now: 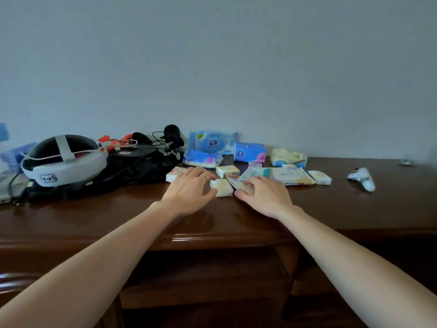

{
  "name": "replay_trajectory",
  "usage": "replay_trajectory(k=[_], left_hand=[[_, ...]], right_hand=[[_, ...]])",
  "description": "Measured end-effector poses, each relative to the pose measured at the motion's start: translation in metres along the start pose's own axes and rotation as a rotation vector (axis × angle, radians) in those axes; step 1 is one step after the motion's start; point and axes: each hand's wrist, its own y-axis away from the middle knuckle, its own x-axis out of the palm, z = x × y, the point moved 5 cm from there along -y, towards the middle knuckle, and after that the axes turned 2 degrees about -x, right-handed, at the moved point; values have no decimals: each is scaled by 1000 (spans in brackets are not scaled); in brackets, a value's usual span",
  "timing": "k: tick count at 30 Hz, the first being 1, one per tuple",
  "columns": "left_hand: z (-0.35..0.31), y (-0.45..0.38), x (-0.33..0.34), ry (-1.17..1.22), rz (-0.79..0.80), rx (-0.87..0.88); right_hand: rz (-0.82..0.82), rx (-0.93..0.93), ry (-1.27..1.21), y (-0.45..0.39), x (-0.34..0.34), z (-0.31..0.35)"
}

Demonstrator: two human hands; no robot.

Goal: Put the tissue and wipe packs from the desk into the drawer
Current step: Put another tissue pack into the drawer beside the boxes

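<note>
Several tissue and wipe packs lie on the dark wooden desk [118,218] near the wall: a blue wipe pack [212,143], a blue tissue pack [250,151], a yellow pack [287,157], a flat pale wipe pack [283,175] and small white packs [228,171] [319,177]. My left hand [189,190] lies with relaxed fingers over a pink-and-white pack [173,174], its fingertips touching a small pale pack [222,188]. My right hand [262,195] curls its fingers on a small orange-edged pack [234,180]. Below the desk's front edge a drawer [205,275] stands pulled out.
A white headset [63,159] and a black bag with cables [137,166] fill the desk's left side. A white controller [361,178] lies to the right. The wall runs right behind the packs.
</note>
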Motion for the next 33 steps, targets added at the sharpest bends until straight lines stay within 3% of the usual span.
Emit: replay_trajectory(k=[2,6,8,11,13,18,21,24,29,33], left_hand=[[-8,-29,18,40,78,24],[-17,-82,60,110,200,30],[-13,-101,82,109,216,22],[-7,-112,110,144,248,13],[-2,-116,120,144,272,24],[-1,-119,126,159,339,-5],[-1,-119,124,147,321,-10],[-1,-117,122,127,305,-20],[-6,-112,105,116,163,-63],[-11,-85,86,98,121,-192]], right_hand=[[-55,53,-159,-31,-6,-10],[69,117,-671,-110,-1,-28],[16,143,-753,-156,4,-41],[-29,151,-474,-216,18,-65],[34,146,-253,-246,36,-77],[249,255,-45,-277,97,-78],[108,303,63,-277,105,-67],[13,310,0,-270,89,-63],[-419,224,-119,-207,25,-42],[-474,142,-269,-125,-16,-8]])
